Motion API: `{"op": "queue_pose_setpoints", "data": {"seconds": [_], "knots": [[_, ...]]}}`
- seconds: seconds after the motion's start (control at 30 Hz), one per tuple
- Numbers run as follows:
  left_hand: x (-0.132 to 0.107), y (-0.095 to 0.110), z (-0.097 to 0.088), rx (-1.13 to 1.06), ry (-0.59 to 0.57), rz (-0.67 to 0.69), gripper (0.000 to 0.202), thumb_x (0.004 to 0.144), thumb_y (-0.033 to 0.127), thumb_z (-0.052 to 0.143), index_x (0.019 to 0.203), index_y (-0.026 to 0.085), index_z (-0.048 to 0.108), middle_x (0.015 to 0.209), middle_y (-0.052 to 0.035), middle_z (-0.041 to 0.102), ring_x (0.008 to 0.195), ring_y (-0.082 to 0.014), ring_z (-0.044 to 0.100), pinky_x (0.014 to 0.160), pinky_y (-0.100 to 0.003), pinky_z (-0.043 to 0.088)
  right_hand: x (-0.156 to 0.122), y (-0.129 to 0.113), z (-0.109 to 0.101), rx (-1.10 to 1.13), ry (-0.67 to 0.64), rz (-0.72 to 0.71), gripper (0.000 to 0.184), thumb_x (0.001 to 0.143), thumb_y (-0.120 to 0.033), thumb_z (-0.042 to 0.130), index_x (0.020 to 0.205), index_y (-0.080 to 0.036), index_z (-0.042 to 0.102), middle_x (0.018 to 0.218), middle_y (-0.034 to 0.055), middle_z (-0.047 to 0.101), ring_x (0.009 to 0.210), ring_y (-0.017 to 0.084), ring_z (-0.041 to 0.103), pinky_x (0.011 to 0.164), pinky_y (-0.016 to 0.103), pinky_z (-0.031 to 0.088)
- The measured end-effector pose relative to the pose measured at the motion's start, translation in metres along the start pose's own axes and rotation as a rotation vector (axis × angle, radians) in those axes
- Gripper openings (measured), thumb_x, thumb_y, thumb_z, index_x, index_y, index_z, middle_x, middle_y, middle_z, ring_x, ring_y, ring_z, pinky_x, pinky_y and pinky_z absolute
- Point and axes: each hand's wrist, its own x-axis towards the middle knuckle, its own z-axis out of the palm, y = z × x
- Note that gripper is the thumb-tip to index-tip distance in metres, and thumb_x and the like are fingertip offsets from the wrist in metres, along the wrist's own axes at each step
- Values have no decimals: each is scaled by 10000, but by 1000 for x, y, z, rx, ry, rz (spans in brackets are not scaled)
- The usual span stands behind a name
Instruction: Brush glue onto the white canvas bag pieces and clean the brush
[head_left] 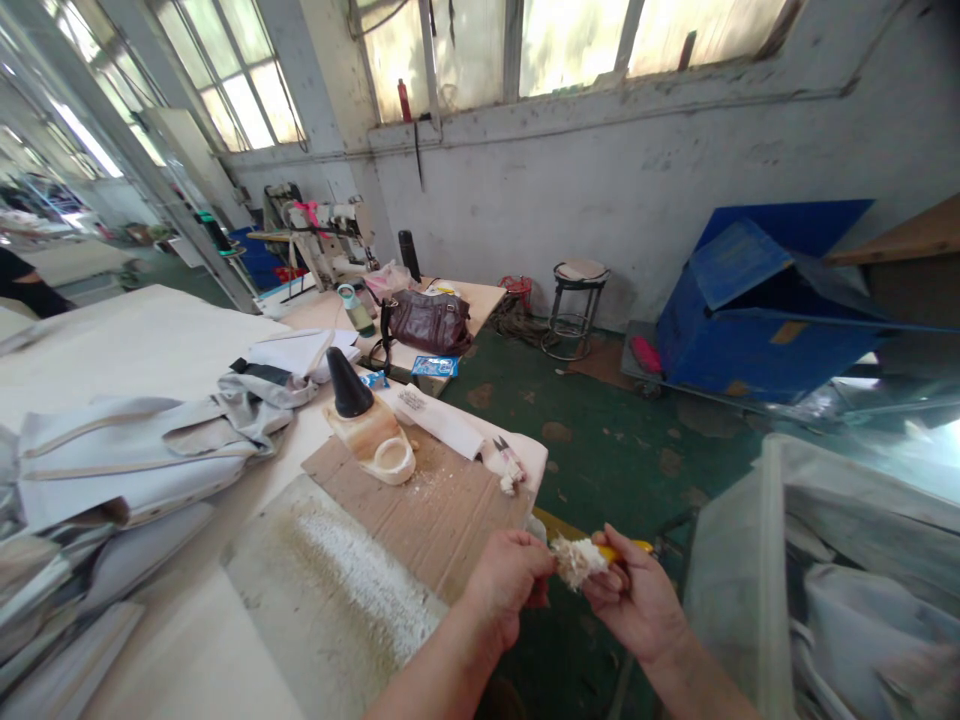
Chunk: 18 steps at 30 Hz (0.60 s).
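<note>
Past the table's near right corner, my right hand (634, 595) is wrapped round the yellow handle of a brush (581, 562). The brush's head is a frayed, whitish clump that points left. My left hand (510, 575) is closed in a pinch at the tip of that clump; its fingertips are partly hidden. Behind the hands, a piece of cardboard (465, 510) lies on the table. On it stands a stained plastic holder (375, 445) with a black cone (347, 383) at one end and a round opening at the other. Small snips (508, 455) lie near the table's edge.
A board (300, 590) streaked with white residue lies at the table's front. Grey fabric pieces (135, 440) are heaped to the left. A bin (750, 540) with fabric stands close on my right. Further back are a brown bag (431, 320), a sewing machine (330, 240) and a stool (577, 300).
</note>
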Motion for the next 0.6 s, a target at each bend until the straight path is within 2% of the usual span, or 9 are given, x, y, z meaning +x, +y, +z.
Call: {"op": "queue_pose_setpoints", "data": {"seconds": [0.13,0.3,0.43,0.6], "knots": [[-1,3,-8,20,0,61,121,481,233,534,527,171,442,422,61,377,397,-68,333,423,-203,231,0,-6,0,33,24,-14,149,688,-208,677,610,-117,587,344,-71,374,300,24,311,321,122,240],[-6,9,-9,103,42,206,93,545,236,540,578,154,511,513,42,456,495,-80,386,487,-204,277,2,-6,-1,-53,27,-44,161,699,-248,675,636,-139,574,337,-81,347,306,38,333,325,128,257],[-6,8,-6,222,117,300,58,555,171,542,596,152,579,580,23,504,569,-102,426,524,-208,294,5,1,-2,-75,48,-43,175,709,-261,670,635,-146,562,324,-86,321,292,38,311,316,128,235],[-2,-1,-9,495,197,475,97,606,152,532,648,160,618,686,3,538,617,-114,470,569,-212,331,7,4,-2,-110,62,-45,175,717,-265,659,632,-150,558,318,-77,352,281,41,318,316,129,251]]}}
